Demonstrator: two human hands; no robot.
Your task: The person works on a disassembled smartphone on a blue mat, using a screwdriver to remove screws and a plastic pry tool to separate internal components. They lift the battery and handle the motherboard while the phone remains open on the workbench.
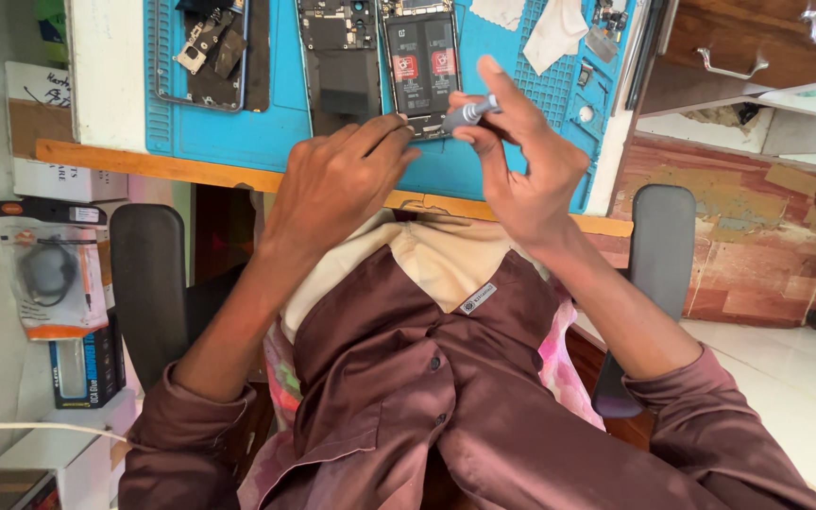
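An opened phone with its back off and battery showing lies on a blue work mat. My right hand grips a small grey screwdriver, its tip pointing toward the phone's near end. My left hand rests at the mat's front edge, fingertips touching the phone's near end. Whether the fingers pinch anything is hidden.
Two other dismantled phones lie on the mat to the left. White cloths sit at the far right of the mat. Wooden drawers stand to the right, chair armrests on both sides, boxes left.
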